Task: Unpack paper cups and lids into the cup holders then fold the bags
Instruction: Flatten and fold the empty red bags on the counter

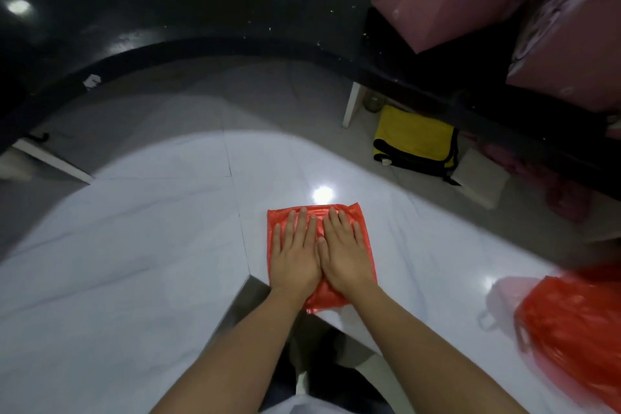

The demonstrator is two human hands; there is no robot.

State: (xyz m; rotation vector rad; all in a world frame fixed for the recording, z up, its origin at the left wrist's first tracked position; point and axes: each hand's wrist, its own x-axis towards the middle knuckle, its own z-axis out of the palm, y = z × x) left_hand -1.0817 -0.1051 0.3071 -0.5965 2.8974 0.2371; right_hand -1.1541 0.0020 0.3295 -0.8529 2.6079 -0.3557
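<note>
White marble counter point(134, 279), red folded bag point(364, 239) pinned flat at its near edge.
Left hand point(295, 259) and right hand point(346, 255) press down side by side, fingers straight, gripping nothing; slippery plastic could spring open on release, or slide off that edge.

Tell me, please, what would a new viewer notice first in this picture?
First, the two hands, left hand and right hand, pressed flat side by side on a folded red plastic bag at the white counter's near edge. Next, a crumpled red bag at the far right, and a yellow and black bag beyond the counter.
</note>
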